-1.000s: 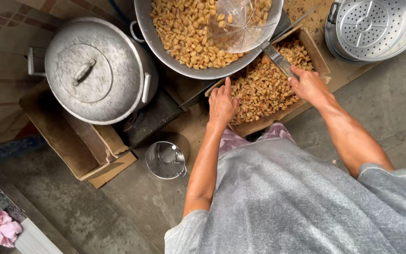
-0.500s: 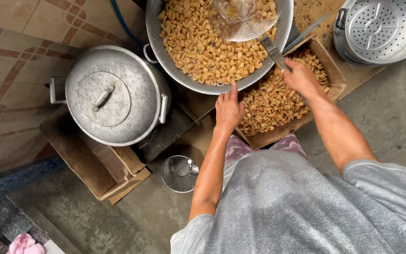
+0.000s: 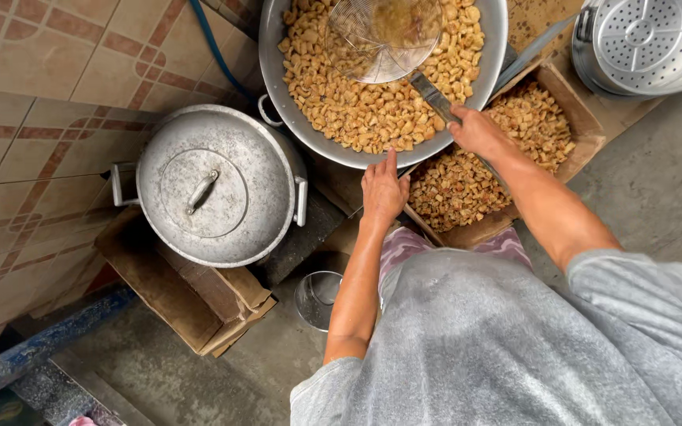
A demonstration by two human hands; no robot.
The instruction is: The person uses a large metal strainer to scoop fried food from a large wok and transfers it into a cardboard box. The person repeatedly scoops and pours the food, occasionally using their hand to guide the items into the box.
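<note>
At the left of the frame a big grey pot (image 3: 216,185) with a lid is sitting on a cardboard box (image 3: 175,304), next to a tiled wall. A small metal cup (image 3: 317,298) is standing on the floor near the middle bottom. Above it, the left hand (image 3: 383,192) is lying flat with its fingers (image 3: 389,164) stretched open, touching the near rim of the large metal bowl (image 3: 286,95) at the top middle. The bowl is holding lots of golden fried pieces (image 3: 365,110). A round wire strainer (image 3: 383,35) is hanging over the bowl at the top. Its handle is running down to the right hand (image 3: 477,132), whose fingers are wrapping tight around it. Under that hand, a cardboard tray (image 3: 574,110) is holding more brown fried pieces. In the upper right corner a steamer pot (image 3: 645,43) with holes is sitting.
</note>
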